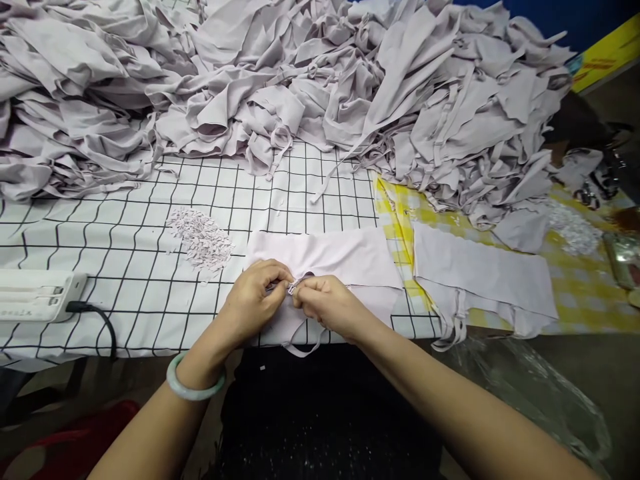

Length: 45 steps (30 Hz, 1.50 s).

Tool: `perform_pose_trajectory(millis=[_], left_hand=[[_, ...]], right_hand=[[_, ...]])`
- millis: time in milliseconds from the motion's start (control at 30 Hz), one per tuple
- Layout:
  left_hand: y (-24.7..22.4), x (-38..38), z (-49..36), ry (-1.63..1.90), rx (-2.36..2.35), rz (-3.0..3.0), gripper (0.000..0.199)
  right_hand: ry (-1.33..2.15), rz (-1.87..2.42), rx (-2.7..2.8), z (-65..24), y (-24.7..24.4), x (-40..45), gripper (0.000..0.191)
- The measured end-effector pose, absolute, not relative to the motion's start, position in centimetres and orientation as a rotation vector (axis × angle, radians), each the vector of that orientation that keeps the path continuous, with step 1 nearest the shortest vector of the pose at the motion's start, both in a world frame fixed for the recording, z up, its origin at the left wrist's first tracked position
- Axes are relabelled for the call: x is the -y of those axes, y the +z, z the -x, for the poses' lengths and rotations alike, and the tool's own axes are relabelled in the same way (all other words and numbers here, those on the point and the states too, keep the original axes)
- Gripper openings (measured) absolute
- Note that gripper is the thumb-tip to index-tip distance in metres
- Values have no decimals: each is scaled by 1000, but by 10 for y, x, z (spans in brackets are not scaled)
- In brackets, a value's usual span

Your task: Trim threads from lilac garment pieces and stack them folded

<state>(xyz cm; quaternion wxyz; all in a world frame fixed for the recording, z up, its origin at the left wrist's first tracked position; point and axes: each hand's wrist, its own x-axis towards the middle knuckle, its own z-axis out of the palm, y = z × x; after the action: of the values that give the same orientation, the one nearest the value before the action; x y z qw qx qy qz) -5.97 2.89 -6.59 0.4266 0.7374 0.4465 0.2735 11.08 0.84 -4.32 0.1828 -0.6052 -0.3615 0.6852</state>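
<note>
A pale lilac strappy garment (pixel 330 250) lies on the table edge in front of me, its wide band flat and a thin strap loop (pixel 307 350) hanging at the near side. My left hand (pixel 257 293) pinches a strap (pixel 291 288) of this garment between thumb and forefinger. Close against it, my right hand (pixel 323 300) is also closed in a pinch on the strap. What looks like a small ring or slider shows between the fingertips. A small dark object peeks out above the right fingers; its kind is unclear. A pale green bangle (pixel 195 387) circles my left wrist.
Similar garments form a large heap (pixel 300 80) along the back. Another garment (pixel 480 273) lies flat on the yellow checked cloth (pixel 590 307) at right. Small pale pieces (pixel 203 240) are piled at left, near a white power strip (pixel 40 297) with a black cable (pixel 105 320).
</note>
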Motion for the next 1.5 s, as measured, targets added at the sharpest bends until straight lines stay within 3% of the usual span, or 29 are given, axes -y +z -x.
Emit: perform_pose_trajectory(millis=[667, 767, 1000, 1100, 1267, 1400, 1500], left_hand=[[-72, -27, 63, 758, -1059, -1923, 18], [-68, -26, 63, 734, -1075, -1912, 19], [-61, -18, 62, 671, -1091, -2033, 24], [-59, -20, 69, 735, -1119, -2085, 23], [-50, -49, 83, 772, -1839, -2114, 17], [-46, -69, 79, 368, -2031, -2103, 22], [-47, -73, 74, 280, -2022, -2155, 27]], right_hand=[[2037, 1700, 677, -119, -38, -22, 16], [2028, 1581, 626, -123, -32, -1, 15], [2167, 1242, 363, -121, -25, 101, 34], [1843, 1433, 656, -135, -31, 108, 35], [638, 1909, 1241, -205, -44, 35, 26], [469, 2240, 1454, -241, -57, -25, 16], [493, 2255, 1477, -247, -63, -37, 11]])
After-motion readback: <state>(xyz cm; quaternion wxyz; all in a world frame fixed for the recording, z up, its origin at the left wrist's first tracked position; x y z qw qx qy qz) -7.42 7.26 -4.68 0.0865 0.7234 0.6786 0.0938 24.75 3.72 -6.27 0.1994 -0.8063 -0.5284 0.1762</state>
